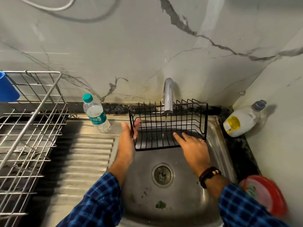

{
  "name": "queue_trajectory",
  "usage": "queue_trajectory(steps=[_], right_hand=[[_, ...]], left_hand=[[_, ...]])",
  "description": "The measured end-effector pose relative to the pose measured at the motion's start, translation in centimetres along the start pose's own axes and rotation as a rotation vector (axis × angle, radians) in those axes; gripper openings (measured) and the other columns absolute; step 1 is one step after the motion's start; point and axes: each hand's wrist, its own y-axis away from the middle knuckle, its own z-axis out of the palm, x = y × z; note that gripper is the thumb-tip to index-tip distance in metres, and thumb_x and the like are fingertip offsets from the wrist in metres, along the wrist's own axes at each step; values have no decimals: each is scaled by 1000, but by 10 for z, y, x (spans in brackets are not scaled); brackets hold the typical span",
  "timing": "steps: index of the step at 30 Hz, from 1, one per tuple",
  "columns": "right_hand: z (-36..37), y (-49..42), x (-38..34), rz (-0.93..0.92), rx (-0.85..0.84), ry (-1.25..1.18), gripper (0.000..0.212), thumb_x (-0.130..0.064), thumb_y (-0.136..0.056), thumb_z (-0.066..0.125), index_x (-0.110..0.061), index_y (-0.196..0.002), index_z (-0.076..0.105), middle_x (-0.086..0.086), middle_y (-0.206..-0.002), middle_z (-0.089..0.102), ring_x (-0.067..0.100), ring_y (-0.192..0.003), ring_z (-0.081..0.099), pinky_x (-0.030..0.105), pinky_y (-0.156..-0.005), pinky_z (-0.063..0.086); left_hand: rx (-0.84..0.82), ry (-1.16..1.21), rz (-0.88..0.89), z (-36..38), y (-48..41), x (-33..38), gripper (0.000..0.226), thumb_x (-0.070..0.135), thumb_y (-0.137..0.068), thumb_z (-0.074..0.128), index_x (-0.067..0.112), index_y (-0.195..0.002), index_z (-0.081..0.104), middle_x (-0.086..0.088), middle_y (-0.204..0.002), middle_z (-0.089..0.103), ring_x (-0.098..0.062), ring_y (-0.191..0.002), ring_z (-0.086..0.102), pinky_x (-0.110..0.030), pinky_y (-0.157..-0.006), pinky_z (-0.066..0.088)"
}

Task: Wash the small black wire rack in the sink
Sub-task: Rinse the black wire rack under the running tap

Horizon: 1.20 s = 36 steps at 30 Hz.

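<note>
The teal label on the water bottle [96, 112], beyond and left of the left hand [128, 140], and the yellow label on the white bottle [241, 120], right of the right hand [192, 145], are too small to read. The small black wire rack [154, 128] is over the steel sink [180, 202] under the running tap [168, 95]. The left hand grips its left end frame. The right hand lies with straight fingers on its bottom wires.

A plastic water bottle [96, 113] with a teal cap stands beside the steel dish rack [31, 128], which carries a blue cup [7, 89]. A white bottle [241, 122] sits on the dark tabletop [236, 145] in the right corner. A red lid [265, 195] lies nearer.
</note>
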Motion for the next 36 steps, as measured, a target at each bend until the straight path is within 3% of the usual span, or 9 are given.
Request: queue_trajectory(steps=[5,9,12,17,19,22,27,32,36], right_hand=[[11,9,2,-14,57,78,72,1,-52,91,-23,-118,72,20,-121,68,35,-79,71,47,-67,57],[7,5,-3,59,-13,92,76,-5,-76,77,-30,-143,49,16,-151,44,35,-116,58,49,-90,50],[3,-1,-3,141,-38,53,84,-7,-83,72,-27,-152,28,11,-156,32,35,-132,42,50,-103,42],[5,-8,-7,183,-90,-1,84,-6,-82,71,-25,-150,25,11,-141,48,35,-127,45,49,-96,49],[4,-12,-10,196,-97,-14,81,-4,-83,70,-24,-148,27,12,-137,50,34,-125,45,48,-93,50],[4,-17,-12,214,-101,-41,78,-2,-82,70,-25,-145,31,10,-137,48,34,-125,44,51,-92,50],[14,-13,-9,328,-66,-11,70,-9,-81,74,-21,-140,37,9,-132,53,34,-120,46,53,-91,49],[22,-14,-5,387,-113,-53,71,-7,-83,69,-19,-143,35,5,-132,52,32,-123,43,53,-92,48],[19,-13,5,493,-151,-83,52,-6,-85,65,-17,-132,47,9,-132,53,34,-125,42,53,-93,48]], left_hand=[[-35,-99,-379,-18,-11,35,70,76,-94,31,22,-123,64,-7,-128,69,-31,-126,59,-57,-108,41],[-242,-126,-626,-19,-17,61,112,84,-63,68,25,-153,39,-20,-155,41,-46,-137,44,-74,-94,45],[-346,-117,-694,-16,-15,72,105,74,-63,77,30,-151,39,-23,-152,44,-52,-132,46,-76,-89,48],[-294,-313,-601,1,-13,76,84,70,-80,61,23,-147,41,-10,-154,45,-45,-133,47,-59,-89,51],[-176,-333,-499,9,-5,75,67,70,-84,59,20,-128,58,-7,-132,62,-29,-116,59,-44,-86,50],[-141,-349,-467,8,-2,67,79,79,-72,66,19,-122,59,-5,-121,65,-24,-111,60,-41,-91,50],[-116,-229,-539,7,3,63,27,38,-99,56,12,-96,59,-6,-90,64,-23,-89,63,-37,-75,52],[-163,-158,-436,15,4,54,28,29,-99,61,13,-123,62,-5,-114,73,-21,-101,74,-35,-79,54],[-197,30,-341,38,6,51,4,11,-98,63,10,-100,65,-7,-108,75,-14,-95,73,-28,-85,56]])
